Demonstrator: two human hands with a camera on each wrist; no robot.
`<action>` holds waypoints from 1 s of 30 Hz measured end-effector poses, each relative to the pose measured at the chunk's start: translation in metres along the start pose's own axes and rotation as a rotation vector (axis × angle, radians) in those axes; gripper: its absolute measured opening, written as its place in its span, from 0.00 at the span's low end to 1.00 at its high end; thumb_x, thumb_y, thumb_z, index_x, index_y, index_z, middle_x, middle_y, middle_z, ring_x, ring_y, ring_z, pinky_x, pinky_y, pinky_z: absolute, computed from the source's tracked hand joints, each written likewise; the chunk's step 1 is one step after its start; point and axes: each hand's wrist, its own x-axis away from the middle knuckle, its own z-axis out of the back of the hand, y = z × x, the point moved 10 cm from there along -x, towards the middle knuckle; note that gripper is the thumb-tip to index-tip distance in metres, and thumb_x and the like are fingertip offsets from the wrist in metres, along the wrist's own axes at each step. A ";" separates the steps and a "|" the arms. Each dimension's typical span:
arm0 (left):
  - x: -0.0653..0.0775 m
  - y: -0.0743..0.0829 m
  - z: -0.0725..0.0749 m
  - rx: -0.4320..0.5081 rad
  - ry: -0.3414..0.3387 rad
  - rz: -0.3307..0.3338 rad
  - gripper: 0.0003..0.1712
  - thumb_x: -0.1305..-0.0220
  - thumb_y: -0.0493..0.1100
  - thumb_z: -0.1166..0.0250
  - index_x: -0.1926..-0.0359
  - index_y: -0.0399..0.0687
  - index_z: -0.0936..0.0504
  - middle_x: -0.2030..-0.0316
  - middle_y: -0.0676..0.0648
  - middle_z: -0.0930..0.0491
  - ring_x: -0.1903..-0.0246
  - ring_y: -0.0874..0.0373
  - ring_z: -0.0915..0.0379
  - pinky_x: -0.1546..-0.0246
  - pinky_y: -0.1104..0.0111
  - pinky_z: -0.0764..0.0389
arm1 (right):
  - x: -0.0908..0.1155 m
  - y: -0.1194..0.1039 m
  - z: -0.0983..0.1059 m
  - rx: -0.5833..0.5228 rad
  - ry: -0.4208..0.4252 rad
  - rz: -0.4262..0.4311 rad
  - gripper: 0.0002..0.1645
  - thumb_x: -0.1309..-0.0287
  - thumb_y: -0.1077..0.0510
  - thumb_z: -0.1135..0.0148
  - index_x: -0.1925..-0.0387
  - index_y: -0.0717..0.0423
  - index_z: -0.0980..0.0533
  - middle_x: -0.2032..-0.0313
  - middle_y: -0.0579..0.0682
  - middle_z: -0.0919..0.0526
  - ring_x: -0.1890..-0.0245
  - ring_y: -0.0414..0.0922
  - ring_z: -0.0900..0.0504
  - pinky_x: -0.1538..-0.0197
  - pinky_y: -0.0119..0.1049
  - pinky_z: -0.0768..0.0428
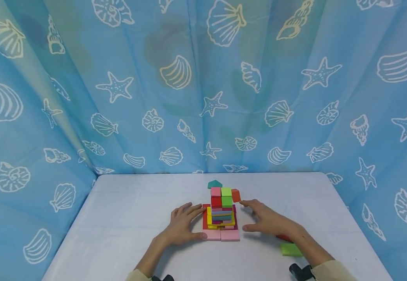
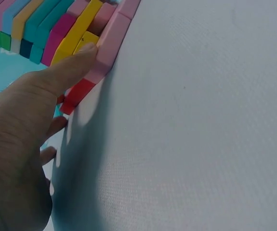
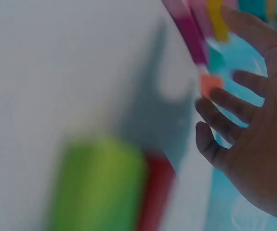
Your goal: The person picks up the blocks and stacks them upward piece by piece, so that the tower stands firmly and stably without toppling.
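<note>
A tower of coloured blocks (image 1: 216,202) rises from a wider base, with red, pink and green blocks at the top and yellow, teal and blue layers below. Along the base's front lie two flat pink blocks (image 1: 229,235). My left hand (image 1: 184,224) lies at the base's left side, fingers extended; in the left wrist view its thumb reaches the pink and yellow blocks (image 2: 86,40). To the right of the tower hovers my right hand (image 1: 271,218), fingers spread and slightly bent, holding nothing. Whether the left fingertips press the blocks I cannot tell.
An orange block (image 1: 236,195) is at the tower's right rear, and a teal block (image 1: 215,184) behind it. Near my right forearm lie a light green block (image 1: 290,249) and a partly hidden red block (image 1: 283,237). A shell-patterned blue curtain (image 1: 196,97) hangs behind the white table (image 1: 130,218).
</note>
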 end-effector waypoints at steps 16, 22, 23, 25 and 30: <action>0.000 0.002 0.001 -0.002 0.015 -0.003 0.53 0.49 0.74 0.33 0.24 0.67 0.38 0.25 0.52 0.39 0.25 0.42 0.54 0.33 0.35 0.50 | 0.062 0.094 0.039 0.020 -0.108 -0.237 0.19 0.53 0.55 0.21 0.61 0.49 0.22 0.67 0.48 0.25 0.64 0.46 0.27 0.63 0.38 0.24; 0.001 -0.001 0.001 -0.003 0.027 -0.009 0.53 0.49 0.76 0.34 0.24 0.69 0.39 0.25 0.53 0.40 0.25 0.44 0.55 0.32 0.37 0.50 | 0.050 0.080 0.036 0.034 -0.065 -0.163 0.17 0.54 0.59 0.21 0.64 0.47 0.22 0.65 0.45 0.23 0.62 0.45 0.26 0.60 0.37 0.21; 0.001 -0.001 0.001 -0.005 0.028 -0.011 0.53 0.49 0.76 0.34 0.24 0.69 0.39 0.25 0.54 0.40 0.25 0.44 0.55 0.32 0.37 0.50 | 0.048 0.077 0.035 0.036 -0.054 -0.141 0.17 0.54 0.59 0.21 0.64 0.46 0.22 0.64 0.44 0.22 0.62 0.44 0.25 0.60 0.36 0.21; 0.000 -0.001 0.001 -0.005 0.030 -0.017 0.53 0.48 0.77 0.35 0.24 0.69 0.39 0.25 0.53 0.40 0.25 0.44 0.54 0.33 0.37 0.50 | 0.043 0.070 0.033 0.031 -0.039 -0.101 0.18 0.54 0.60 0.22 0.64 0.46 0.23 0.64 0.43 0.21 0.62 0.44 0.24 0.60 0.36 0.20; 0.000 0.000 -0.001 -0.003 0.023 -0.016 0.52 0.48 0.76 0.35 0.24 0.69 0.39 0.25 0.54 0.40 0.25 0.44 0.55 0.32 0.37 0.50 | 0.032 0.052 0.034 0.027 0.036 -0.037 0.17 0.49 0.59 0.24 0.59 0.44 0.22 0.62 0.40 0.20 0.60 0.42 0.23 0.58 0.33 0.19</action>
